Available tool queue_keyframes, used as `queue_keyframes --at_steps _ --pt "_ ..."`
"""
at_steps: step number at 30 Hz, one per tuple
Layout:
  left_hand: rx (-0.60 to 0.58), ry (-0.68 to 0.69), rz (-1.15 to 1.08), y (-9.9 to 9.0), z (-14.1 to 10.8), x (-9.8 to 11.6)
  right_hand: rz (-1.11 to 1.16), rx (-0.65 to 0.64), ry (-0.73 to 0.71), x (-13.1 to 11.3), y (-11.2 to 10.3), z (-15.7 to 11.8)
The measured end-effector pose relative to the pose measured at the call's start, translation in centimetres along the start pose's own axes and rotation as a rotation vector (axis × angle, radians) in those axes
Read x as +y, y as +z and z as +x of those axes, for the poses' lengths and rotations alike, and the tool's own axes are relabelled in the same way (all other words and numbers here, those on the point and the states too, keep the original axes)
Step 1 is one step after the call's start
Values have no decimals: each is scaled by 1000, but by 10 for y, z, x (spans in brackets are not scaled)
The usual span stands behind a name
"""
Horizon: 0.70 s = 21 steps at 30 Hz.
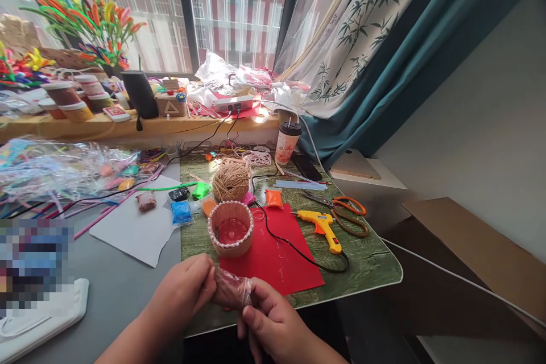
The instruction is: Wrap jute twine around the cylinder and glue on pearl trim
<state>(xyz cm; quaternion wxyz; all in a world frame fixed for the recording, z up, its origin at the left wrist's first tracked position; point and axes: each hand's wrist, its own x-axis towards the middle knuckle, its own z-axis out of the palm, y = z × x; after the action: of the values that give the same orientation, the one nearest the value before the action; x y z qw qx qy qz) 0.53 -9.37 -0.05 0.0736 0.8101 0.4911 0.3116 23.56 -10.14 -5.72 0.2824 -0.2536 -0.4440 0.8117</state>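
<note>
A clear plastic packet of brown clay (231, 290) is stretched between my two hands, just above the table's front edge. My left hand (187, 284) has its fingers curled tightly round the packet's left end. With thumb and fingers, my right hand (273, 318) pinches the right end, where the plastic is bunched. Right behind the packet stands a round pot (232, 239) with a row of pearl beads round its rim and a red inside. Under the pot lies a red sheet (294, 250). What the fingertips of my left hand press on is hidden.
A yellow glue gun (319, 222) with a black cord and orange-handled scissors (350, 207) lie to the right. Behind the pot are a twine ball (230, 181) and blue (181, 213), green and orange clay packets. A paper cup (287, 142) stands at the back.
</note>
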Motion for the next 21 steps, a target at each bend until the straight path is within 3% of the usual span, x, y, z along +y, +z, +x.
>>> queue_keyframes --at_steps 5,11,14,16,19,21 --pt "-4 32 -11 -1 1 -3 143 42 -19 -5 -2 -2" --pt "-33 -54 -175 4 -1 0 108 405 -122 -16 3 -2" --pt "61 -252 -404 13 -11 9 113 460 -137 -16 8 -1" --pt "193 -307 -453 17 -17 17 129 485 -148 -16 11 -1" --pt "348 -105 -175 12 -18 28 140 490 -128 -17 15 0" --pt "267 120 13 2 -11 35 151 434 -79 -19 18 0"
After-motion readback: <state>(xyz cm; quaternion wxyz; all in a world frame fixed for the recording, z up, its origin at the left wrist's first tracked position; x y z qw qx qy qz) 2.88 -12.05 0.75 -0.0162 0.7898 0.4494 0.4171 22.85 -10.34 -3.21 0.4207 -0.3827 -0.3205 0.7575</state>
